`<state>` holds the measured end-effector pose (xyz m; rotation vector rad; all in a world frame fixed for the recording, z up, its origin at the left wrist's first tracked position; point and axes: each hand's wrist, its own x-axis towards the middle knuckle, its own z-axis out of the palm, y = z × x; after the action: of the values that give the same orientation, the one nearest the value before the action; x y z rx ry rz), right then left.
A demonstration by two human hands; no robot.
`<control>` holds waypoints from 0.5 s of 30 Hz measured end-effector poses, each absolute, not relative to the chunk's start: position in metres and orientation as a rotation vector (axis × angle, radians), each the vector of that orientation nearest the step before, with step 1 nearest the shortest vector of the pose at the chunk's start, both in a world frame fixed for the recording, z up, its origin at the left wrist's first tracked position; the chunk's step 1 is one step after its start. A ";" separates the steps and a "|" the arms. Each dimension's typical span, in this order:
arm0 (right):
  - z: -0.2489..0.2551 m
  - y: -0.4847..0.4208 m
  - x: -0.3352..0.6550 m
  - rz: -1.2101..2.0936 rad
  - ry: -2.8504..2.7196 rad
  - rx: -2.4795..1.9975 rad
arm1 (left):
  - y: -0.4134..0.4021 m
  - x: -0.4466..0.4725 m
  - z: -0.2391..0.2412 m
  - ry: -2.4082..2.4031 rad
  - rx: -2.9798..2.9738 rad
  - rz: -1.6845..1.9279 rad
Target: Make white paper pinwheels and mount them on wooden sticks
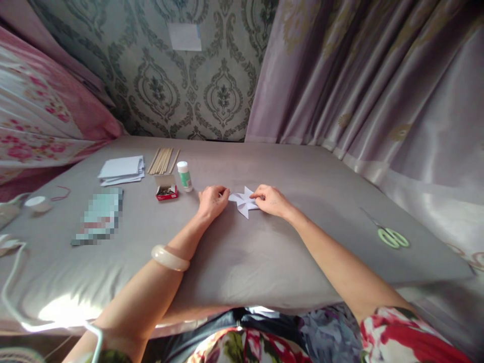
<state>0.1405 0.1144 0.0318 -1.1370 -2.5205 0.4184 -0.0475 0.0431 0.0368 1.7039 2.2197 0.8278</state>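
Note:
A white paper pinwheel (245,200) with pointed blades lies on the grey cloth in front of me, between my two hands. My left hand (213,202) has its fingers bent and closed at the pinwheel's left tip; that tip runs in under the fingertips. On the other side, my right hand (273,200) grips the right blade, thumb and forefinger together, fingertips close to the pinwheel's middle. The palms face down, so the inner fingers of both hands are hidden.
Left of my hands stand a white-and-green glue bottle (184,176) and an open red box of small metal pieces (167,192). Behind are wooden sticks (161,161) and stacked white paper (121,170). A blurred packet (99,217) lies left; green-handled scissors (391,237) lie right.

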 end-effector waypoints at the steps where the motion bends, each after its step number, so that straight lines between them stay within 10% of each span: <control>1: 0.032 0.112 0.140 0.391 -2.549 -1.120 | 0.043 -0.048 0.036 2.224 1.700 0.827; 15: 0.045 0.099 0.128 0.053 -2.902 -0.989 | 0.046 -0.049 0.029 2.231 1.705 0.799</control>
<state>0.1279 0.0995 0.0446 -0.9886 -2.9025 0.0526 -0.0493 0.0459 0.0291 1.7046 2.2313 0.7994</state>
